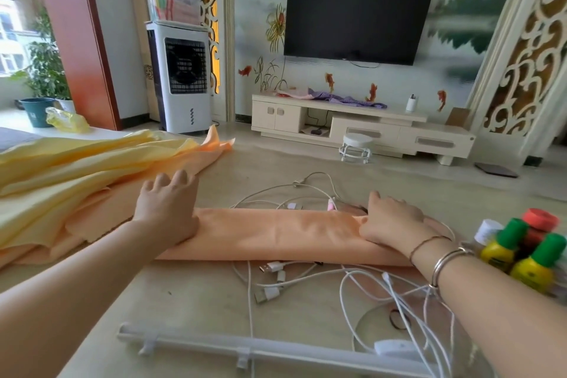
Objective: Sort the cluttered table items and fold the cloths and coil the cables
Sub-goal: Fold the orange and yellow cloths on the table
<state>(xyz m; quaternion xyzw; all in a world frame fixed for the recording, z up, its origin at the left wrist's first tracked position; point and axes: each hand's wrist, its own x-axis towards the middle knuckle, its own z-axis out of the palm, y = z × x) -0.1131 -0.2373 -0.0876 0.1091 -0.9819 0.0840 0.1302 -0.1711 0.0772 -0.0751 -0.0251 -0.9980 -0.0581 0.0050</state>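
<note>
Both hands press flat, left hand [167, 209] and right hand [394, 224], on the folded orange cloth [276, 233]. It looks soft, light and slippery; take its ends at 9 and 3 o'clock.

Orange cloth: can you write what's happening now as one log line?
step: folding orange cloth | left hand: pressing its left end | right hand: pressing its right end | white cables: tangled, uncoiled | yellow cloth: unfolded

A home living room: a wall-mounted television [359, 15] hung above a low cream media cabinet [362, 126], beside a standing air cooler [184, 77], with potted plants [46, 70] at the window and a painted mural wall [466, 9].
</note>
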